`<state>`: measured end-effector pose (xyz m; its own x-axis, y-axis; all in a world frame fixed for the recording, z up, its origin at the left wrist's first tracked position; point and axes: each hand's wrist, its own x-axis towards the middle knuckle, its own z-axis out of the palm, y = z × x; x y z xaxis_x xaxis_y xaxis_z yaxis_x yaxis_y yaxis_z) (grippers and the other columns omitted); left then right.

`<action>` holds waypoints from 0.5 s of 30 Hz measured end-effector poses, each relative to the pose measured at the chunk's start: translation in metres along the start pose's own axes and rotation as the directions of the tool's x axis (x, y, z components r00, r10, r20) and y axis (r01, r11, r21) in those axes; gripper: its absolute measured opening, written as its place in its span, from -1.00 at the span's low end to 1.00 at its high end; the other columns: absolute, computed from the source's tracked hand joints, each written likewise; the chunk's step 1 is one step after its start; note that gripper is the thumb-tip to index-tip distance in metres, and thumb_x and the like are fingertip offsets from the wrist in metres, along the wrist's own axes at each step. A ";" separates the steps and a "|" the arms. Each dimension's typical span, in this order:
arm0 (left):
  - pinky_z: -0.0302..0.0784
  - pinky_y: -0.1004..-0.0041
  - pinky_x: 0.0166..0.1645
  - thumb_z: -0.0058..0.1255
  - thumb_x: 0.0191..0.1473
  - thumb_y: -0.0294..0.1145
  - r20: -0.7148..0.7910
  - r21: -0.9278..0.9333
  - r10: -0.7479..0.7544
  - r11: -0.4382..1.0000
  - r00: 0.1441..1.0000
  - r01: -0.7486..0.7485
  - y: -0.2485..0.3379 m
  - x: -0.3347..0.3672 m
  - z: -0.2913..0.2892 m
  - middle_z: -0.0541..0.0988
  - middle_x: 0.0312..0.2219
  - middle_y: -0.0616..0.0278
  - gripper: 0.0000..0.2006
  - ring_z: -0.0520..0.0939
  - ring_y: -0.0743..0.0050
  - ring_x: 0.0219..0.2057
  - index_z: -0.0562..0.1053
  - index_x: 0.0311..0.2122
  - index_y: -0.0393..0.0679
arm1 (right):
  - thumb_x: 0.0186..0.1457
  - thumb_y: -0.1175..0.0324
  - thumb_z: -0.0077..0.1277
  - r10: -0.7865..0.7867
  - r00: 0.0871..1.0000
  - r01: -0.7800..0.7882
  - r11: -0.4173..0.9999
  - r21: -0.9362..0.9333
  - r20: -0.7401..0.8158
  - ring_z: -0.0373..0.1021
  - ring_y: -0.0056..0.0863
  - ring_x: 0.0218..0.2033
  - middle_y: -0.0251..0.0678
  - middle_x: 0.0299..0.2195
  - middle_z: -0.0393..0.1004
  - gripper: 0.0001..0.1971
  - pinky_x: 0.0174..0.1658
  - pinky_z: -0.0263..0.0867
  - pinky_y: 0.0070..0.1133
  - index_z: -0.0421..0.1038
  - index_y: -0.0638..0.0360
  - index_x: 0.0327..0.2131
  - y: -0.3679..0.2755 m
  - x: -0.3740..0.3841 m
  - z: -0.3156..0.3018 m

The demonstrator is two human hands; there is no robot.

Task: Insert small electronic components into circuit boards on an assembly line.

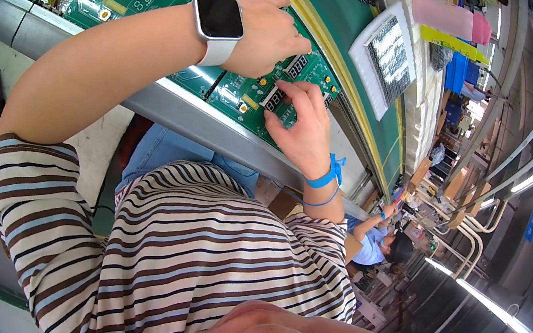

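One green circuit board [227, 97] runs beneath the left hand [263, 38], palm down with fingers spread, any grip hidden from me. Just right of that hand and nearer the body sits the digit display [274, 99], long axis slanting up rightward, flanked by the right hand's [305, 128] curled thumb and fingertips, the closer ones, though whether they pinch it I can't tell. Farther right, a white tray [361, 61] bears dark rows too small to identify.

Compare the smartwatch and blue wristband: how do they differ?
The smartwatch has a dark squarish screen; the blue wristband shows none. The smartwatch's strap is pale; the wristband is bright blue. The smartwatch is worn at the left hand, the wristband at the right hand. Both circle a wrist.
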<state>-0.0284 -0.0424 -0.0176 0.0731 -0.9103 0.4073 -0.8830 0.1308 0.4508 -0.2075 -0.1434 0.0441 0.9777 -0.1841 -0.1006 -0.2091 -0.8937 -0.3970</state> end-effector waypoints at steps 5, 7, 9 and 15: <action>0.23 0.30 0.05 -0.08 -0.14 -0.53 0.069 0.044 0.012 0.999 0.998 -0.015 0.002 0.000 -0.003 0.56 -0.54 0.16 -0.71 0.58 0.23 -0.41 0.42 -0.21 -0.15 | -0.28 0.46 0.17 0.029 0.999 -0.029 0.999 0.046 0.017 0.37 -0.24 -0.30 -0.22 -0.26 0.32 -0.55 -0.28 0.36 -0.45 0.40 0.18 -0.17 0.003 -0.002 0.000; 0.16 0.14 0.18 -0.08 -0.22 -0.59 0.119 0.008 -0.015 1.000 0.993 0.014 0.005 0.001 -0.007 0.53 -0.50 0.14 -0.67 0.56 0.18 -0.34 0.38 -0.22 -0.16 | -0.27 0.46 0.17 0.006 1.000 -0.006 0.999 0.043 0.003 0.37 -0.25 -0.30 -0.22 -0.26 0.32 -0.56 -0.27 0.36 -0.45 0.41 0.18 -0.17 0.005 -0.002 0.001; 0.14 0.14 0.19 -0.08 -0.21 -0.58 0.175 0.059 -0.017 0.998 0.984 0.007 0.008 0.005 -0.012 0.54 -0.47 0.15 -0.66 0.56 0.21 -0.32 0.38 -0.19 -0.16 | -0.27 0.45 0.16 -0.013 1.000 0.014 0.999 0.041 -0.020 0.37 -0.25 -0.31 -0.22 -0.26 0.32 -0.56 -0.27 0.36 -0.45 0.41 0.18 -0.17 0.007 -0.003 0.001; 0.22 0.25 0.08 -0.09 -0.15 -0.50 0.043 0.122 0.073 0.989 0.996 -0.078 0.007 0.006 -0.011 0.57 -0.51 0.17 -0.71 0.57 0.24 -0.38 0.41 -0.21 -0.11 | -0.14 0.44 0.14 -0.131 0.988 0.137 0.988 0.077 -0.078 0.39 -0.28 -0.29 -0.23 -0.27 0.37 -0.64 -0.22 0.35 -0.49 0.44 0.15 -0.16 0.021 -0.004 0.002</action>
<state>-0.0287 -0.0425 -0.0030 -0.0119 -0.9145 0.4045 -0.9360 0.1525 0.3172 -0.2155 -0.1604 0.0343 0.9950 -0.0973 0.0239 -0.0743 -0.8765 -0.4757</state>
